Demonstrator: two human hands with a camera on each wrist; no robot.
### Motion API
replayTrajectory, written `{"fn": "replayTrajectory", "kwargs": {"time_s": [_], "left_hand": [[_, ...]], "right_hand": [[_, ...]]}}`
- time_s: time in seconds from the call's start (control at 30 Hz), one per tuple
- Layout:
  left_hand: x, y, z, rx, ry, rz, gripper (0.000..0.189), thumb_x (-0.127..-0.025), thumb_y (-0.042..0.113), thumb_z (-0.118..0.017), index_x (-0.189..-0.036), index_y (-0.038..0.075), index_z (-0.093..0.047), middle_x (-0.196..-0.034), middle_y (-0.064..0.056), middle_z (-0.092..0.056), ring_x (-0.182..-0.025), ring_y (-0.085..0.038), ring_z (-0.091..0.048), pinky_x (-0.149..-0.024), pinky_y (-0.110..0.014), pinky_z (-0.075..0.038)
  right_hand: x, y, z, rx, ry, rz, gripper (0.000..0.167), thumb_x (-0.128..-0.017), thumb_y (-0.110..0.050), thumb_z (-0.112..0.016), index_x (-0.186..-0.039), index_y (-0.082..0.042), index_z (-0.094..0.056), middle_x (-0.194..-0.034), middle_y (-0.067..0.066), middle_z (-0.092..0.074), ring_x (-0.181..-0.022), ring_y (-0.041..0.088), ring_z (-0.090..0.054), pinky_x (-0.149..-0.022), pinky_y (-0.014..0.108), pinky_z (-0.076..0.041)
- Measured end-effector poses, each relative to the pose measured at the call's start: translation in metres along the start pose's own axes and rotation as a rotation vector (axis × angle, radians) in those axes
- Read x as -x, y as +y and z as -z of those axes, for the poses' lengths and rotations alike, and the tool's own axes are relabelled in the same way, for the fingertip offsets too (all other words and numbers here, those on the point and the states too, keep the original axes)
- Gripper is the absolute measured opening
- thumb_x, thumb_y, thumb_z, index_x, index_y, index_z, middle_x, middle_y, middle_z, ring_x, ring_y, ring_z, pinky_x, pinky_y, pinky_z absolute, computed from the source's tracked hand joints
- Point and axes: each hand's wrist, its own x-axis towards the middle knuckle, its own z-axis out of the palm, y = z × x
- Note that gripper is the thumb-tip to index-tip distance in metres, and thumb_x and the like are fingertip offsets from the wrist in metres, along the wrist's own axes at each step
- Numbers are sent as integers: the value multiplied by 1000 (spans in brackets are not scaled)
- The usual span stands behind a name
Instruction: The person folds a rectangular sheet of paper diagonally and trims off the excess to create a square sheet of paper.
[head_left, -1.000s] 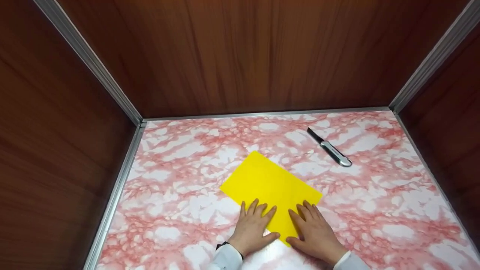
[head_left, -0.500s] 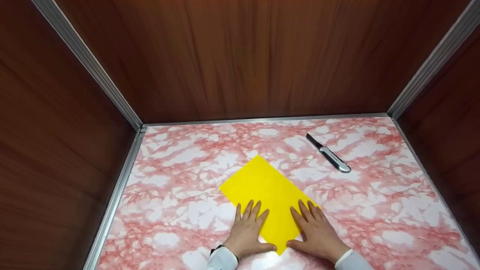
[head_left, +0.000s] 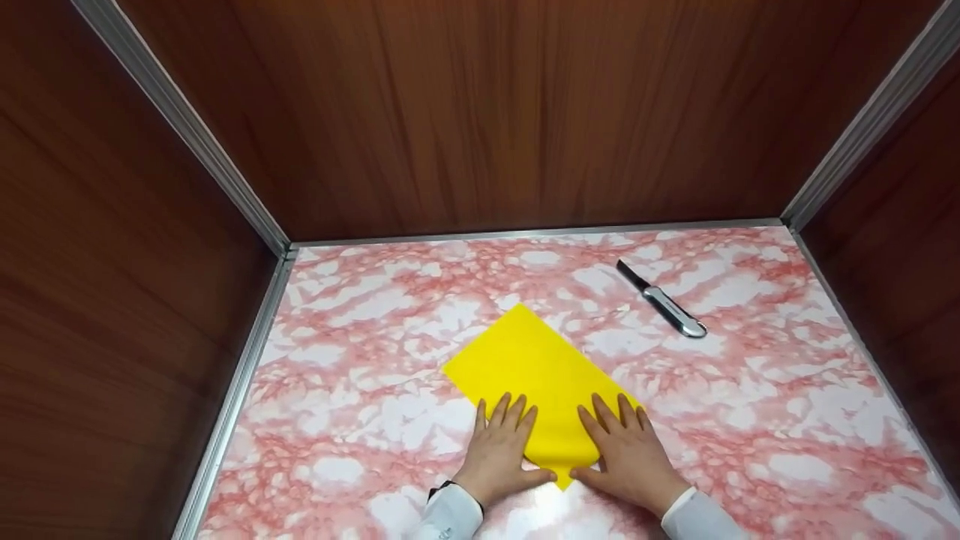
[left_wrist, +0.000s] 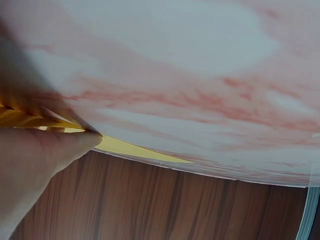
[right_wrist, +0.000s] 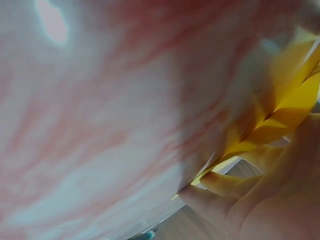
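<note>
A yellow sheet of paper [head_left: 529, 356] lies cornerwise on the table. My left hand [head_left: 496, 456] rests on its left edge with the fingers spread and straight. On the opposite edge my right hand [head_left: 636, 461] presses down, fingers likewise spread. Both thumbs point inward at the near corner, where the paper bulges up in a rounded ridge between the hands. In the left wrist view the paper's edge [left_wrist: 135, 148] runs out beyond the fingers. The right wrist view shows the paper [right_wrist: 290, 112] buckled and wavy beside the fingers.
A utility knife [head_left: 661, 298] with a silver and black handle and a dark blade lies at the back right of the red-and-white marbled tabletop [head_left: 337, 420]. Brown wood panels [head_left: 525, 112] with metal edging [head_left: 247, 352] stand at the back and both sides.
The sheet has turned slightly, its near corner shifting left. Over the last half second the near part has bulged up as the thumbs moved closer together. The knife stays in place.
</note>
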Motion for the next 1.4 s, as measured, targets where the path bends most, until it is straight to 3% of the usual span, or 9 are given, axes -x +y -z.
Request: {"fn": "replayTrajectory", "kwargs": {"time_s": [0.33,0.5,0.7,0.87,1.17,1.4], "left_hand": [[-3,-11,2,-77,123,-7,89,-89,76,-55,-155,16,-46,-155,-1,-48,-146,-24,-39,-115,-58,-28],[0,-21,5,-42,152,-43,71,-98,59,-59,-154,16,-48,-153,0,-51,-144,-19,-42,-115,-54,-31],[1,-32,6,-43,211,-95,55,-103,39,-62,-152,17,-50,-149,2,-56,-140,-17,-48,-112,-50,-36],[2,-36,6,-50,249,-121,46,-103,28,-61,-148,17,-56,-146,2,-59,-137,-17,-51,-110,-48,-39],[4,-41,13,124,170,-106,52,-97,29,-61,-147,17,-57,-151,2,-54,-142,-16,-45,-114,-47,-32],[-6,-37,18,278,262,-2,31,-107,35,-54,-125,18,-74,-130,3,-70,-125,-17,-61,-105,-43,-42]], "right_hand": [[-5,12,3,-70,136,-30,80,-90,-60,-70,-147,-5,-55,-152,18,-50,-138,44,-44,-108,63,-37],[-6,18,6,-72,178,-40,63,-95,-42,-72,-143,-3,-59,-145,16,-56,-133,36,-52,-105,59,-42],[-6,21,8,-37,222,-31,49,-92,-18,-76,-138,-4,-64,-140,14,-60,-128,34,-57,-101,57,-47],[-6,22,9,-53,213,-63,45,-92,-17,-74,-135,-3,-66,-139,15,-61,-127,34,-58,-102,58,-46],[-9,27,14,-153,250,-115,35,-97,-26,-68,-124,-3,-72,-131,15,-66,-121,34,-61,-101,57,-48],[-6,36,15,-208,296,-145,37,-98,-25,-71,-125,0,-71,-125,17,-67,-117,36,-62,-101,56,-47]]}}
